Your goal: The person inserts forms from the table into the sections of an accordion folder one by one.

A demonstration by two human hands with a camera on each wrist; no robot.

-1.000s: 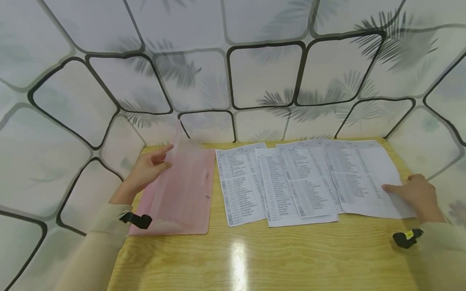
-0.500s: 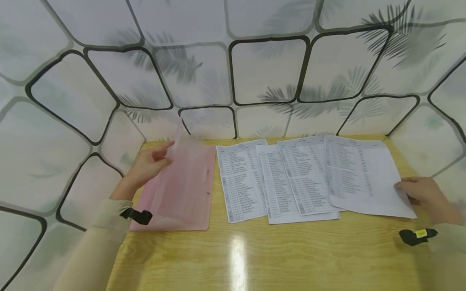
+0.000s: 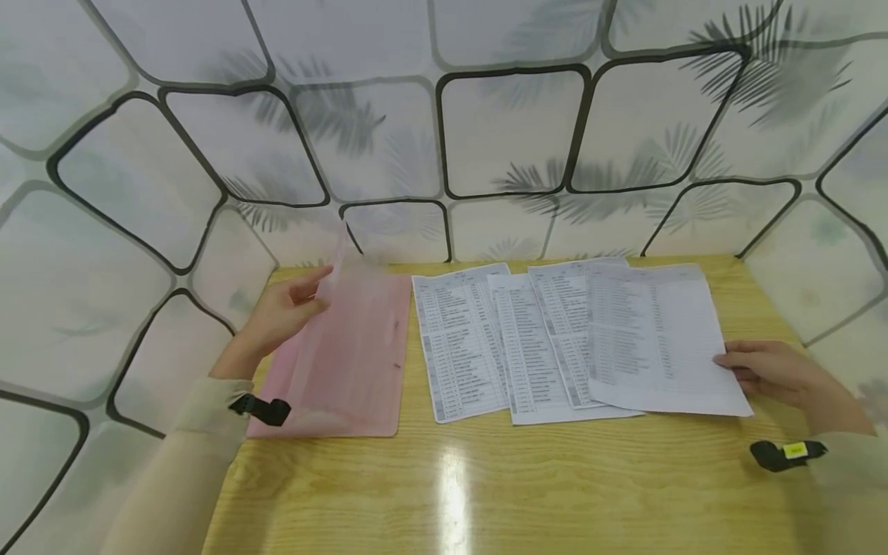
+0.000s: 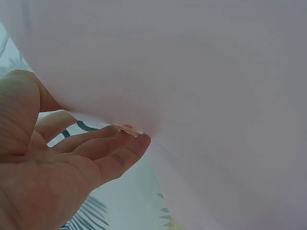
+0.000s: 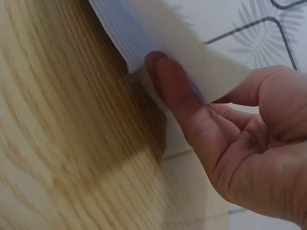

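At the left of the head view lies a translucent pink folder (image 3: 361, 362) with its cover lifted. My left hand (image 3: 280, 317) holds the cover's left edge, and in the left wrist view the fingertips (image 4: 143, 139) touch the pink cover (image 4: 216, 96). On the right, my right hand (image 3: 780, 378) pinches the right edge of a printed sheet of paper (image 3: 687, 339). That sheet is raised at its right side and overlaps another printed sheet (image 3: 555, 308). In the right wrist view, the thumb (image 5: 175, 81) presses one face of the bent paper (image 5: 206, 62).
Two more printed sheets, a left one (image 3: 458, 347) and a middle one (image 3: 527, 362), lie overlapping right of the folder. All rest on a wood-grain table (image 3: 555, 486). A patterned wall covering (image 3: 509, 131) stands behind and at both sides.
My right hand has taken hold of the rightmost sheet's edge, lifted it and brought it leftward over the neighbouring paper. My left hand and the folder look unchanged.
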